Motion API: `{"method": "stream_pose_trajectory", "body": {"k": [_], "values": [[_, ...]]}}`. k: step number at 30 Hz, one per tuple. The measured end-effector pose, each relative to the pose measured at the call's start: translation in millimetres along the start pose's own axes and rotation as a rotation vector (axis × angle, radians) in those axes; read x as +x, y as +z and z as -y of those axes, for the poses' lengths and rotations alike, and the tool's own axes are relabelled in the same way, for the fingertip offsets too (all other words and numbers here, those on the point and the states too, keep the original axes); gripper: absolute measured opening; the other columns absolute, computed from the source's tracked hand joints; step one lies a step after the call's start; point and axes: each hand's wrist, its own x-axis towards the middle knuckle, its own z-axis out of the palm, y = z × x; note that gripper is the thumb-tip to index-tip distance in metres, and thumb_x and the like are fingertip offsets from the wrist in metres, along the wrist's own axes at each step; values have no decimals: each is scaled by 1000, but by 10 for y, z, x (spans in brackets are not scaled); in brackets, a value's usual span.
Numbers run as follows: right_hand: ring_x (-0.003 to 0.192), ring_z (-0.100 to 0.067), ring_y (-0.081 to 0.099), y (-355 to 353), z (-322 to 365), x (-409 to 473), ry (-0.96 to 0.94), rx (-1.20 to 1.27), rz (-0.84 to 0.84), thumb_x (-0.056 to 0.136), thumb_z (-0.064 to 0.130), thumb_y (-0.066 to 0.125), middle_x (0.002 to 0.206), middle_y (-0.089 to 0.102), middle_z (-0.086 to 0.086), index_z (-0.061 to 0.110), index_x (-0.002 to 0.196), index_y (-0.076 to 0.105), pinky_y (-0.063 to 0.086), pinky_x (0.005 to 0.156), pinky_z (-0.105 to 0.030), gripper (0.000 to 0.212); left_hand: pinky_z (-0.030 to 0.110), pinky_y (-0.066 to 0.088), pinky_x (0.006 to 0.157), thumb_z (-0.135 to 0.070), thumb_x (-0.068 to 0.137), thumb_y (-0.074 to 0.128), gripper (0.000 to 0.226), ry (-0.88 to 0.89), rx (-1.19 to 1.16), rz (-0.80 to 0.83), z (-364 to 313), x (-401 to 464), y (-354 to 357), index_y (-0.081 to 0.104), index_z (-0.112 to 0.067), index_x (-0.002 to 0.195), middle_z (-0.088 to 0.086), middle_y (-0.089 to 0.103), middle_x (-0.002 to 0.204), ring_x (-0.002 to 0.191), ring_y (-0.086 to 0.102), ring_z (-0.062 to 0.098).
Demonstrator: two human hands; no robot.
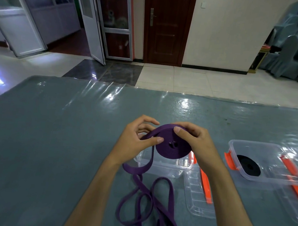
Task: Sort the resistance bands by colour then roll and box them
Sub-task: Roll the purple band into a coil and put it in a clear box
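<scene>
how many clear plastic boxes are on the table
2: one box lies under the hands and the purple roll, partly hidden; the other sits to the right, holding a rolled black band. Their lids lie beside them.

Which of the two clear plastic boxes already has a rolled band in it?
The clear plastic box on the right: a rolled black band lies inside it. The clear box under the hands holds none.

1. Matt purple woven-looking band (170, 149), coiled between the hands (161, 142).
2. Clear glossy plastic boxes (274, 151), orange plastic clips, right of hands.
3. Grey worktop (53, 131) under shiny wrinkled film.
</scene>
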Motion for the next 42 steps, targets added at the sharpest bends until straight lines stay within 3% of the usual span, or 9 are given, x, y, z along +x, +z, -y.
{"method": "stream_pose_trajectory", "body": {"k": [5,8,14,20,27,32,36,39,42], "values": [[97,-28,77,-29,42,-33,-21,-32,73,97,36,73,105,80,-10,36,127,71,64,83,-33,31,38,64,89,-27,80,93,39,-11,-32,-26,-14,-25,-10,70,-29,111,4,79,103,99,76,22],[105,-23,76,-52,70,-47,-50,-52,102,98,31,72,115,79,-4,30,120,77,61,85,-29,23,31,62,88,-34,77,95,34,10,-31,-45,-28,-35,-22,74,-31,104,2,78,106,100,76,22],[87,-34,79,-84,108,-78,-24,-109,147,86,26,84,99,81,-13,29,117,72,66,73,-41,33,29,59,93,-35,81,91,28,22,-49,-20,-28,-16,19,78,-31,105,1,79,108,106,75,23],[88,-29,79,-61,171,-102,-143,-6,-50,81,26,85,99,81,-10,27,114,76,65,71,-34,34,30,54,106,-19,93,82,52,-34,-118,147,-68,22,11,67,-32,141,0,72,135,127,67,21],[84,-29,80,-147,189,-112,-112,-110,53,81,30,88,98,81,-8,34,123,62,64,65,-33,49,25,59,90,-26,78,93,40,47,-138,-62,-104,-6,86,74,-33,113,1,79,109,102,77,19],[84,-28,80,-96,170,-121,-153,-30,-71,73,38,94,96,81,-9,31,116,72,64,66,-33,49,30,60,94,-23,86,85,33,-13,-278,-51,-11,-53,185,77,-29,118,6,78,119,114,74,24],[89,-36,78,-18,60,-107,-95,71,-85,71,35,96,102,80,-15,26,111,61,65,68,-43,53,25,58,93,-24,89,84,29,1,-273,-108,-14,-20,149,79,-28,117,5,79,117,114,75,22],[92,-35,78,-58,60,-97,-12,12,55,77,35,93,104,79,-16,36,128,59,66,73,-45,62,23,59,88,-28,83,89,22,13,-251,-199,5,-3,138,82,-28,103,4,81,107,103,78,20],[91,-33,79,-112,76,-67,-57,-70,88,82,31,90,101,80,-15,38,136,64,67,74,-44,61,30,61,87,-34,82,91,28,-53,-322,-192,69,-28,176,81,-23,105,9,81,106,99,79,25]]}}
